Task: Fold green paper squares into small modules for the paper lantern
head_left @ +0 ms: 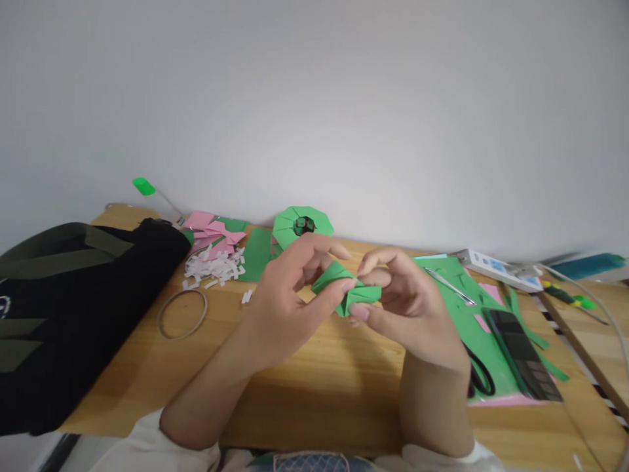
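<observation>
A small folded green paper piece (350, 288) is held above the wooden table (304, 387), between both hands. My left hand (289, 298) pinches its left side with thumb and fingers. My right hand (413, 301) pinches its right side, fingers curled around the fold. Behind the hands a green paper ring (301, 225) made of folded segments lies near the wall.
A black bag (73, 308) fills the table's left side. Near it lie a tape ring (183, 313), white paper scraps (216, 265) and pink folded paper (211, 233). On the right are green sheets (466, 321), black scissors (479, 373), a dark ruler (523, 354), tweezers (449, 285) and a screwdriver (572, 298).
</observation>
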The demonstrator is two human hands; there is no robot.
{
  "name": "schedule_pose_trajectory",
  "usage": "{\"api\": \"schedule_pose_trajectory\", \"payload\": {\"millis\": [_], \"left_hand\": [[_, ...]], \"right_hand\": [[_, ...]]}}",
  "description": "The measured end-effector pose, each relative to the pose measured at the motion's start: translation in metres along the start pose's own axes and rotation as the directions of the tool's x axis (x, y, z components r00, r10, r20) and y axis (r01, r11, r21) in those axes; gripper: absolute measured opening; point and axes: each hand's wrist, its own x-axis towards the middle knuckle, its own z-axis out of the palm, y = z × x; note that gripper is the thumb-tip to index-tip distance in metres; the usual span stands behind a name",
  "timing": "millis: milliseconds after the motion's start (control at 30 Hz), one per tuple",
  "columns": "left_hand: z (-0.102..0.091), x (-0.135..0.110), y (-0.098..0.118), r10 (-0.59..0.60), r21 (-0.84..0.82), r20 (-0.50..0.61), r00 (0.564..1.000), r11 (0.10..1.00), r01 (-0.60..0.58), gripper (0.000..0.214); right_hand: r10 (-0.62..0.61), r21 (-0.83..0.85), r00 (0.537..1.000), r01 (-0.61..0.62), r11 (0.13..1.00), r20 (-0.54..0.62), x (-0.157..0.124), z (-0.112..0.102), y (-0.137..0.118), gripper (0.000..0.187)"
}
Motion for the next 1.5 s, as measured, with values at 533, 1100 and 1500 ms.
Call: {"api": "schedule_pose_trajectory", "payload": {"millis": [533,1100,1500], "left_hand": [[0.004,0.01,-0.007,-0.081,-0.108,-0.04,0.996,0.991,0.076,0.02],[0.01,0.017,-0.012,-0.232,-0.258,-0.118,0.966,0.946,0.196,0.039],[0.002,0.012,-0.01,0.108,0.377,0.004,0.994,0.921,-0.101,0.022]], "right_hand": [[0.114,-0.017,0.987,-0.117,0.993,-0.115,0.007,-0.01,0.002,0.018],[-0.193,-0.318,0.952,0.111,0.942,-0.238,0.008,-0.009,0.009,0.01],[-0.253,-0.493,0.959,0.161,0.855,-0.127,0.011,-0.008,0.011,0.007]]}}
